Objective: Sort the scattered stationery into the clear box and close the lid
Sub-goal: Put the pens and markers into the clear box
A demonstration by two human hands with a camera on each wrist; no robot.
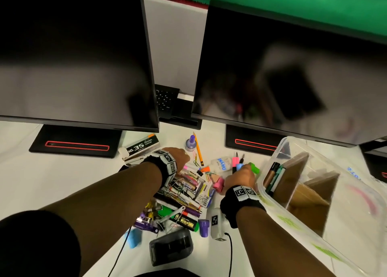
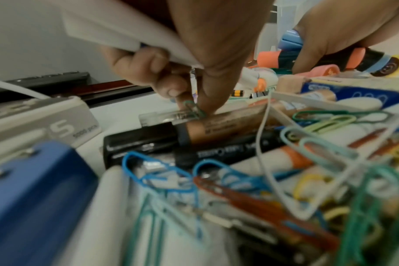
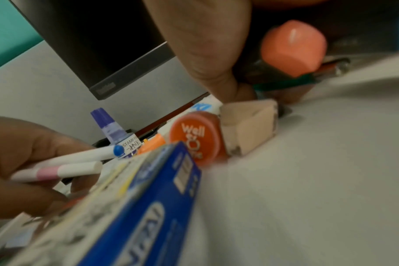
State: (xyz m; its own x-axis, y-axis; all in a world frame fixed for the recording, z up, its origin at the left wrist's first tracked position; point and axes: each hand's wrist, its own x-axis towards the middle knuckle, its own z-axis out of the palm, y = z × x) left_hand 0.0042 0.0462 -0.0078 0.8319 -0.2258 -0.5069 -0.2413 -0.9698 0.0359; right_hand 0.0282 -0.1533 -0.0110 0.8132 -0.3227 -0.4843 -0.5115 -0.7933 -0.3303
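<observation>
My left hand (image 1: 182, 155) reaches over the far edge of the stationery pile (image 1: 184, 193). Its curled fingers hold two white pens (image 2: 125, 34), and thumb and forefinger pinch a green paper clip (image 2: 192, 108) lying on a brown marker. My right hand (image 1: 245, 176) grips a bunch of highlighters (image 1: 254, 168) with pink, blue and green caps, just left of the clear box (image 1: 280, 147). The right wrist view shows an orange cap (image 3: 294, 46) in that grip. The box stands open with cardboard dividers, and several markers (image 1: 274, 178) stand in its left compartment. No lid shows.
Two dark monitors (image 1: 73, 57) hang over the back of the white desk. A staples box (image 1: 142, 146), purple ink bottle (image 1: 191, 143), pencil (image 1: 198, 151) and glue bottle (image 1: 222, 163) lie behind the pile. A grey dispenser (image 1: 170, 247) and purple stamp (image 1: 204, 227) sit in front.
</observation>
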